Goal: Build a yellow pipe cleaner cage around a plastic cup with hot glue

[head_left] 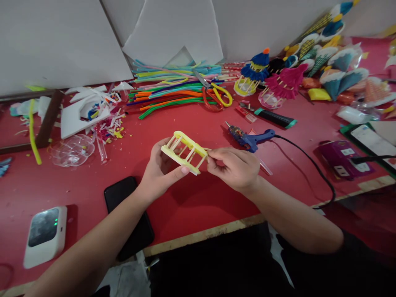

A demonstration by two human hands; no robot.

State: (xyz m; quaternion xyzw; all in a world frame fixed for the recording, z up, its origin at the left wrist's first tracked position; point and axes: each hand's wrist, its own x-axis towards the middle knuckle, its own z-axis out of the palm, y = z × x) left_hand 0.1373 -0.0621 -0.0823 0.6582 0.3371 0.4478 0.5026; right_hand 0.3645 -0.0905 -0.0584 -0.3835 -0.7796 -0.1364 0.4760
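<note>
One frame, perhaps in both hands

Table: red, kinda messy
Back: loads of pipe cleaners
Right: blue glue gun, cutter
Front left: black phone, white gadget

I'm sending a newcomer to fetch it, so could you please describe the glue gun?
On the red table, look just beyond the right hand. The glue gun lies there, blue and pistol-shaped. Unlike the black-and-teal tool behind it, it trails a black cable.
</note>
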